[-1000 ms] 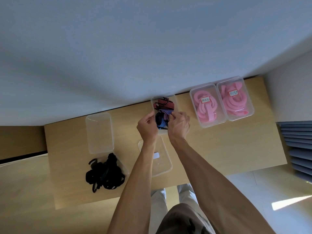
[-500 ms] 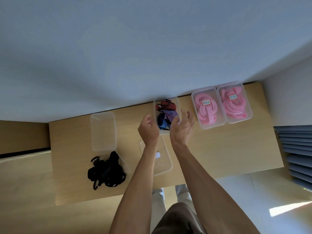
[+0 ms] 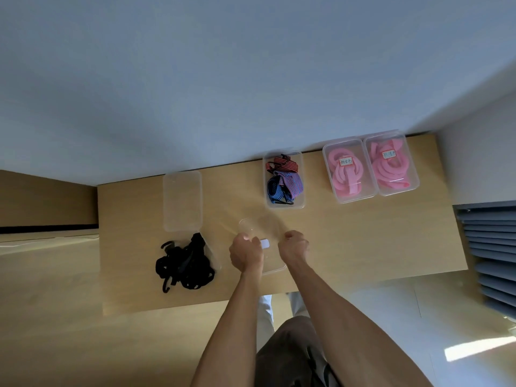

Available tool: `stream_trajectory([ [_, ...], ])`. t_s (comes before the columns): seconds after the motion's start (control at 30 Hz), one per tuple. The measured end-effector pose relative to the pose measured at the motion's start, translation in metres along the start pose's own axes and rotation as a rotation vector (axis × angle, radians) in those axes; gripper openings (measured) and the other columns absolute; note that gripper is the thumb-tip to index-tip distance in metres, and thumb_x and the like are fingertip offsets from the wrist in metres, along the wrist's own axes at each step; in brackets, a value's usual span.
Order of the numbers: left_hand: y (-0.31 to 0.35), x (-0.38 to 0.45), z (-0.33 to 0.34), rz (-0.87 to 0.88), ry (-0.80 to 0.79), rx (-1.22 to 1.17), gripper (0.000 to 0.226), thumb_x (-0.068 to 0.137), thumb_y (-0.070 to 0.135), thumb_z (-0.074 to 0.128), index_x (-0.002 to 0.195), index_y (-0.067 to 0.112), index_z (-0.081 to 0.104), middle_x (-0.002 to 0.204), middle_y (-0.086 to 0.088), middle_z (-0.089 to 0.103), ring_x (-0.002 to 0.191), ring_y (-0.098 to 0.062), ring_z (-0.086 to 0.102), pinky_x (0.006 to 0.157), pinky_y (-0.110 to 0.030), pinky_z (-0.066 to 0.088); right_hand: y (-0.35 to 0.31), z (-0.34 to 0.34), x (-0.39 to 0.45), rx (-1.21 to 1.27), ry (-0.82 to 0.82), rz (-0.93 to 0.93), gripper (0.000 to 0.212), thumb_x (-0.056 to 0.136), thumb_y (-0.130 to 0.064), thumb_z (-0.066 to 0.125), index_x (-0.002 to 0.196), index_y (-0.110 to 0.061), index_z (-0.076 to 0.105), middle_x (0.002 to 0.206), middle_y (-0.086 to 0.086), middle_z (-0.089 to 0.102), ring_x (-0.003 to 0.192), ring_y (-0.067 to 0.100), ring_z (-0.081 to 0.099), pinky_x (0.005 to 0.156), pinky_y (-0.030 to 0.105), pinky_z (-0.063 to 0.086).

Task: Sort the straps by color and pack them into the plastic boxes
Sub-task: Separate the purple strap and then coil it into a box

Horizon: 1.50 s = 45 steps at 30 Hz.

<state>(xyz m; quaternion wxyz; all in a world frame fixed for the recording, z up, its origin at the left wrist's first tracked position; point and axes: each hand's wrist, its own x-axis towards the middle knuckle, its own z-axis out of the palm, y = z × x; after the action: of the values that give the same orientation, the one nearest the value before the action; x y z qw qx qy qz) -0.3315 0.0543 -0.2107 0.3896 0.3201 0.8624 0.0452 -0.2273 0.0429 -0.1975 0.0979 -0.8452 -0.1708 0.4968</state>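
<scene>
A: What are the hands doing?

B: Both are sitting at the near middle of the wooden table (image 3: 363, 233), fingers curled. The left hand (image 3: 246, 254) is gripping the left edge of a clear plastic lid (image 3: 272, 263), and the right hand (image 3: 294, 247) is gripping its right edge. The lid is blurred, so I cannot tell whether it is lying flat or tilting.

A: Anything on that lid?

B: A small white label (image 3: 264, 243) is showing between the two hands.

A: Where are the straps sitting?

B: The striped straps (image 3: 284, 181), red-and-black ones above blue and purplish ones, are lying in an open clear box (image 3: 301, 203) at the far edge of the table, straight beyond the hands and apart from them. To the right, two lidded boxes are standing side by side and touching: the left pink box (image 3: 329, 174) and the right pink box (image 3: 413, 174), each holding coiled pink straps (image 3: 346, 180) and each wearing a small label on top. The writing is too small to read.

A: And the left side?

B: A bundle of black straps (image 3: 184, 266) with hooks is lying near the front edge, partly over a clear container whose outline I can barely make out. Just beyond it an empty clear box (image 3: 183, 201) is resting on the table.

A: Anything below the table?

B: The person's trouser legs are showing beneath the forearms.
</scene>
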Motion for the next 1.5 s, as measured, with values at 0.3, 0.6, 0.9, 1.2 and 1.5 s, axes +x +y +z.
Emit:
stream_trajectory([
  [0.3,-0.029,0.003,0.005,-0.038,0.096,-0.078,0.029,0.088,0.010,0.063,0.116,0.006,0.061,0.117,-0.011,0.065,0.107,-0.033,0.063,0.085,-0.040,0.051,0.026,0.015,-0.010,0.002,0.066,-0.017,0.019,0.083,-0.008,0.056,0.090,-0.013,0.073,0.090,0.009,0.070,0.083,0.031,0.065,0.068,0.030,0.050],
  [0.6,-0.023,-0.002,-0.028,-0.016,0.016,-0.235,0.021,0.091,0.010,0.058,0.101,0.013,0.077,0.100,-0.005,0.076,0.087,-0.021,0.066,0.072,-0.029,0.049,0.021,-0.006,-0.027,0.014,0.025,-0.060,0.010,0.077,-0.005,0.066,0.080,-0.015,0.067,0.084,0.008,0.071,0.078,0.028,0.067,0.063,0.026,0.046],
  [0.9,0.047,-0.040,-0.078,0.161,-0.461,-0.584,0.041,0.091,0.055,0.064,0.102,0.017,0.071,0.088,-0.006,0.072,0.085,-0.025,0.071,0.068,-0.028,0.051,-0.039,-0.054,-0.079,0.221,-0.057,-0.479,0.017,0.074,-0.012,0.078,0.091,-0.014,0.076,0.082,-0.001,0.070,0.074,0.012,0.063,0.056,0.005,0.042],
  [1.2,0.082,-0.059,-0.097,0.231,-0.509,-0.775,0.010,0.097,0.005,0.050,0.094,0.012,0.054,0.090,-0.010,0.076,0.073,-0.027,0.076,0.062,-0.029,0.048,-0.061,-0.078,-0.094,0.264,0.230,-0.610,0.026,0.082,0.002,0.063,0.102,-0.005,0.077,0.088,0.009,0.069,0.081,0.023,0.062,0.075,0.031,0.049],
  [1.5,0.084,-0.062,-0.100,0.302,-0.514,-0.636,0.006,0.094,0.006,0.058,0.093,0.011,0.061,0.088,-0.013,0.073,0.063,-0.025,0.072,0.057,-0.026,0.048,-0.056,-0.081,-0.083,0.289,0.309,-0.480,0.029,0.085,0.009,0.055,0.110,0.001,0.068,0.091,0.021,0.069,0.080,0.030,0.061,0.076,0.034,0.051],
])
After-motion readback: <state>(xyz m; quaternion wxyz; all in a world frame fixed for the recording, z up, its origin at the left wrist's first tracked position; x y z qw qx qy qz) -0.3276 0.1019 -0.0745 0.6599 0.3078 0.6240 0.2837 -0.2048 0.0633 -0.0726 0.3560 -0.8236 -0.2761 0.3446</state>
